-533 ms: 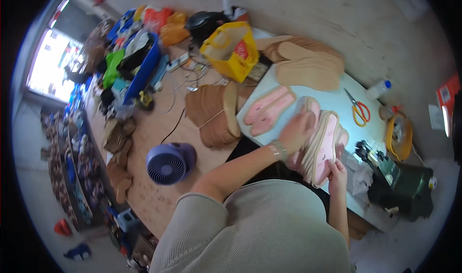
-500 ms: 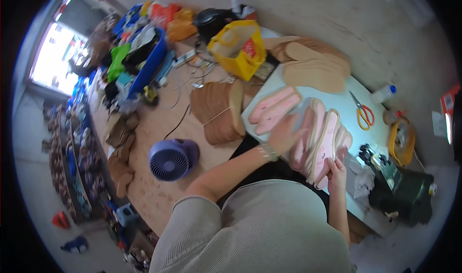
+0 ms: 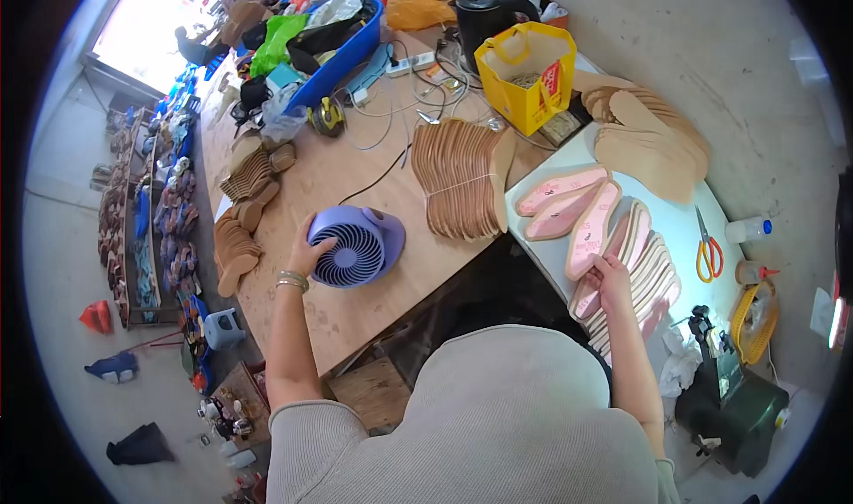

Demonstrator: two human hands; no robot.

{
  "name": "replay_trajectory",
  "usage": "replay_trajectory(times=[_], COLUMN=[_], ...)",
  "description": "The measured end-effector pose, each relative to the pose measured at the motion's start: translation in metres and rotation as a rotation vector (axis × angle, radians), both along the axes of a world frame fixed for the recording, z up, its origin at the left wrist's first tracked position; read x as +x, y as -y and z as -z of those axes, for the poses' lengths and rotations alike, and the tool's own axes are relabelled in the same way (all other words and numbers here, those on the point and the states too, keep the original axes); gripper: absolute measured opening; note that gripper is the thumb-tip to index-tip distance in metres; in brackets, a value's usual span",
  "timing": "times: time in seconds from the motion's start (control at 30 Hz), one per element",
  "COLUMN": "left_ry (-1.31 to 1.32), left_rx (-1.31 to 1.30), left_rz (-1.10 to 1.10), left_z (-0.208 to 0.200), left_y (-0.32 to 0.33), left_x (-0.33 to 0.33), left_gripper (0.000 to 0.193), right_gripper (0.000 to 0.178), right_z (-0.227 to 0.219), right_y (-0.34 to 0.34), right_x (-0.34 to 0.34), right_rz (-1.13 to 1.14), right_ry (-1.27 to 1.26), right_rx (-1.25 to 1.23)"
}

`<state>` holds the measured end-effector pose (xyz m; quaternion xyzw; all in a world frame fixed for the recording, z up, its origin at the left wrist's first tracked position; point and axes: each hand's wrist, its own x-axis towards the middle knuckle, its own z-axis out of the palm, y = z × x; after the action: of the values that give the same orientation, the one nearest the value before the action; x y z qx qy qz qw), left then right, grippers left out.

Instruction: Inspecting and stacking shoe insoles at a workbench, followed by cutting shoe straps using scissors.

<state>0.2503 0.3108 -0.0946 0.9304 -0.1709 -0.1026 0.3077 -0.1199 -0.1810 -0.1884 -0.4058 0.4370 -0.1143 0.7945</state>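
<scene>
A small purple desk fan stands on the wooden table. My left hand grips its left rim, with the thumb across the front grille. My right hand pinches the near end of a pink-topped shoe insole, which is held up above the white tabletop. Beneath and beside that hand, a row of pink and cream insoles leans together. Two more pink insoles lie flat beyond, to the left of the held one.
A tied bundle of brown insole pieces stands mid-table. Farther back are a yellow bag, a black kettle and a blue bin. Orange-handled scissors lie right; a dark machine stands near right. Flat tan pieces lie behind.
My left hand has swung left from above the pink insoles to the fan. My right hand still holds an insole, now farther from the row. The view has shifted.
</scene>
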Motion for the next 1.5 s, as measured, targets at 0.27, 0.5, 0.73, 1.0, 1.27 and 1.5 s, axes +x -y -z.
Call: replay_trajectory(times=[0.27, 0.5, 0.73, 1.0, 1.27, 1.5], left_ry=[0.044, 0.082, -0.028, -0.083, -0.133, 0.338], left_rx=[0.157, 0.157, 0.051, 0.002, 0.034, 0.035], left_rz=[-0.173, -0.144, 0.043, 0.094, 0.187, 0.261], left_z=[-0.009, -0.016, -0.019, -0.011, -0.011, -0.05], left_y=[0.037, 0.057, 0.062, 0.057, 0.06, 0.169], left_x=[-0.037, -0.057, -0.054, -0.036, -0.034, -0.052], left_gripper=[0.071, 0.067, 0.063, 0.06, 0.063, 0.051], right_gripper=[0.013, 0.015, 0.015, 0.017, 0.021, 0.037], right_z=[0.003, 0.011, 0.014, 0.016, 0.018, 0.012], right_y=[-0.001, -0.012, -0.013, -0.013, -0.018, -0.007], right_x=[-0.006, 0.001, 0.003, 0.002, 0.011, -0.002], right_rz=[0.005, 0.023, -0.002, -0.005, -0.009, -0.138], right_ry=[-0.011, -0.002, 0.001, -0.002, 0.01, 0.006], right_rx=[-0.009, -0.037, -0.032, -0.044, -0.087, -0.334])
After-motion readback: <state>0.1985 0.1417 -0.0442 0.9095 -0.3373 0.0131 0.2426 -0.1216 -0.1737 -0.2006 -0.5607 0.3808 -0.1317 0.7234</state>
